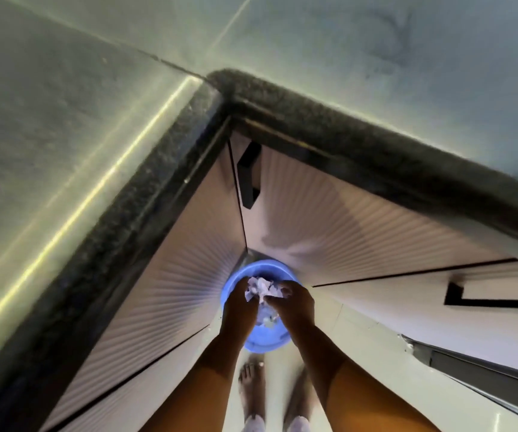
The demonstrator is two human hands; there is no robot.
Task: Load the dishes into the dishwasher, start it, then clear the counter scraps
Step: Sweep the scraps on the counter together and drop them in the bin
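- Tabletop [64,104]: pale, smooth stone look, glossy, with a bright streak of reflected light
- Tabletop edge [164,169]: dark speckled stone, rough-looking
- Cabinet doors [329,213] below that edge: pale, finely ribbed, matt, with black handles [249,174]
- Bucket [262,346] at the foot of the doors: blue plastic, smooth
- Scraps [262,289] above the bucket: crumpled white paper
- Floor [360,338]: pale, glossy tiles

Pale glossy floor [360,347] in the lower middle of the frame, hemmed by ribbed cabinet fronts. Blue round bin [262,307] standing on it at the inner corner, at centre. Two bare feet [253,388] just below the bin. Dark-edged table [64,104] filling the upper left and top.
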